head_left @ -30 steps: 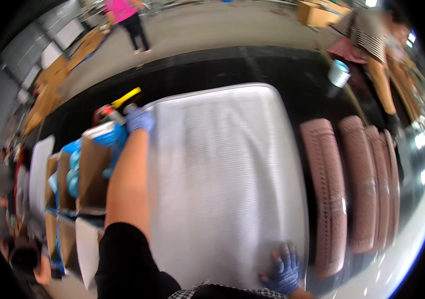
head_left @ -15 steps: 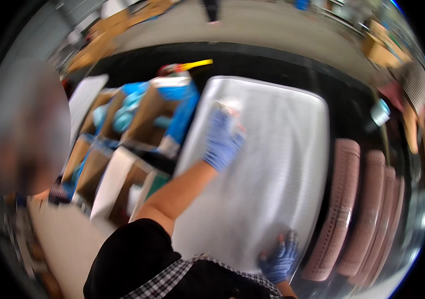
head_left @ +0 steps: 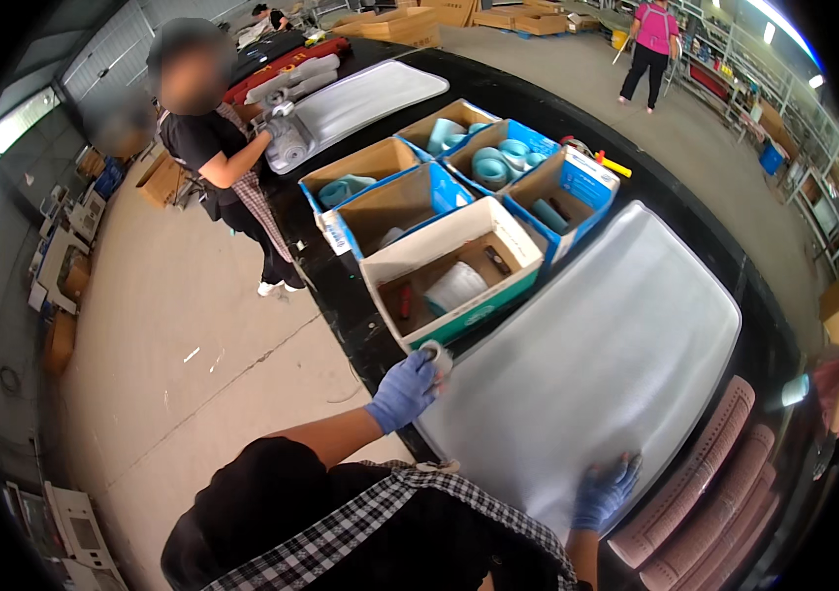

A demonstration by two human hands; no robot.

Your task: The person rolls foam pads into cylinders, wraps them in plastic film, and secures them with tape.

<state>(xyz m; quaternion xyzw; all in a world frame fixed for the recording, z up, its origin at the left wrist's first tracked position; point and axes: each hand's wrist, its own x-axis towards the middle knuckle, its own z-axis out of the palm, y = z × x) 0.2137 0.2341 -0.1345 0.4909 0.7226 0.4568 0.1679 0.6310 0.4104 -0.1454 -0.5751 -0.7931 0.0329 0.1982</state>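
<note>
One black table (head_left: 769, 335) bears a silver-grey mat (head_left: 577, 364), spread flat before the person. Lidless cardboard boxes (head_left: 439, 231) cluster beyond its left edge, holding rolls and small items. Textured pink rolled mats (head_left: 685, 473) lie side by side at its right. Both hands wear blue gloves: the right hand (head_left: 607, 491) rests on the silver-grey mat, fingers extended; the left hand (head_left: 405, 390) has its fingers clamped on a small pale roll (head_left: 438, 362).

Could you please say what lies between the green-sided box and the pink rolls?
In the head view, a silver sheet on the black table lies between them.
</note>
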